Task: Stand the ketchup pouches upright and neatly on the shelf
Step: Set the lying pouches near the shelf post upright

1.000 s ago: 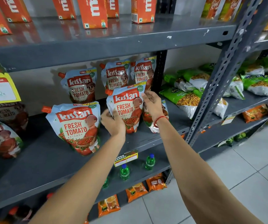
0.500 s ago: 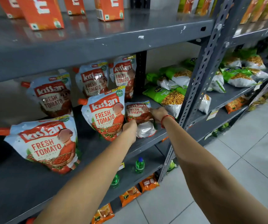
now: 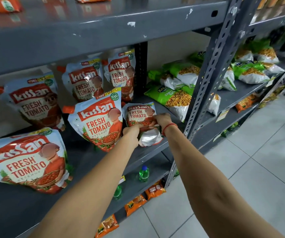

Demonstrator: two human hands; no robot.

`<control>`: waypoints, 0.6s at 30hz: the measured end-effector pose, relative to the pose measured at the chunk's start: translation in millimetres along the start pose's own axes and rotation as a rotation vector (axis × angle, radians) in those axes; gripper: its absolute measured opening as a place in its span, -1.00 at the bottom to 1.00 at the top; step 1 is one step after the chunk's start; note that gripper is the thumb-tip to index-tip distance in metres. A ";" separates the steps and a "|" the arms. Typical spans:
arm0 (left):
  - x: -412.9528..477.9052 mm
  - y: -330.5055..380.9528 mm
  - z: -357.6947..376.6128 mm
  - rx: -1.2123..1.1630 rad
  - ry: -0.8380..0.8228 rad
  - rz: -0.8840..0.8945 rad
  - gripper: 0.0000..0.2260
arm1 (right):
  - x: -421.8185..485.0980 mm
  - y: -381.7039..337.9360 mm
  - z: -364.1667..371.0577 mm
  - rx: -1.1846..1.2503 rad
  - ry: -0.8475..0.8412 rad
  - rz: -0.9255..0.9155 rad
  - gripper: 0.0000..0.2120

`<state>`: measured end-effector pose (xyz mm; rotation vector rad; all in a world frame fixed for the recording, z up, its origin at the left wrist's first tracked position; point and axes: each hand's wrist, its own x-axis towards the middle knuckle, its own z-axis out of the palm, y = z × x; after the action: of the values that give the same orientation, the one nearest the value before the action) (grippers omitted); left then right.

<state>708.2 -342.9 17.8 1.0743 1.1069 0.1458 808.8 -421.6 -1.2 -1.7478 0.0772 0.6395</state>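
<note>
Gripping a small ketchup pouch (image 3: 141,115) with left hand (image 3: 131,134) and right hand (image 3: 162,118), apparently leaning back, larger pouch (image 3: 98,124) upright at nine o'clock, grey shelf (image 3: 148,152) beneath.

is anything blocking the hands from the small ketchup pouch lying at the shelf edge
Nothing visible does. The left hand and right hand both already touch the small pouch, which lies tilted back beside the upright pouch.
</note>
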 end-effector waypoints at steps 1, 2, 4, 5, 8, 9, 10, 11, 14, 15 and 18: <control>1.4 -1.2 -1.4 -0.013 -0.052 -0.024 -0.53 | -1.8 1.1 -2.5 0.031 0.009 -0.010 -0.85; 1.5 -2.5 -3.2 -0.024 -0.100 -0.047 -0.50 | -3.4 2.8 -4.9 0.078 0.000 -0.030 -0.82; 0.9 -6.1 -6.4 -0.053 -0.166 -0.066 -0.43 | -9.8 4.1 -8.0 0.200 -0.031 -0.070 -0.83; 1.8 -7.7 -7.3 -0.074 -0.178 -0.060 -0.39 | -12.2 4.8 -9.7 0.258 -0.043 -0.087 -0.89; -0.6 -7.1 -6.1 -0.128 -0.191 0.030 -0.38 | -18.9 2.6 -13.8 0.401 -0.067 -0.140 -0.79; -1.2 -6.2 -4.9 -0.146 -0.210 0.076 -0.42 | -20.8 0.7 -16.7 0.419 -0.075 -0.187 -0.81; -1.9 -4.6 -3.7 -0.165 -0.239 0.126 -0.46 | -22.5 -1.9 -20.5 0.418 -0.083 -0.243 -0.85; -2.7 -2.1 -2.5 -0.185 -0.272 0.177 -0.51 | -22.9 -4.5 -25.0 0.414 -0.094 -0.297 -0.89; -8.6 10.1 1.7 -0.245 -0.370 0.304 -0.69 | -23.0 -15.9 -40.4 0.416 -0.154 -0.430 -0.91; -10.7 14.6 3.7 -0.260 -0.389 0.332 -0.73 | -23.5 -21.1 -43.9 0.409 -0.170 -0.466 -0.90; -15.9 24.9 7.0 -0.266 -0.405 0.400 -0.72 | -25.9 -36.3 -48.9 0.332 -0.155 -0.532 -0.91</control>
<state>715.6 -343.5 47.2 1.0166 0.4854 0.3652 819.0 -463.3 49.2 -1.3144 -0.3612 0.3418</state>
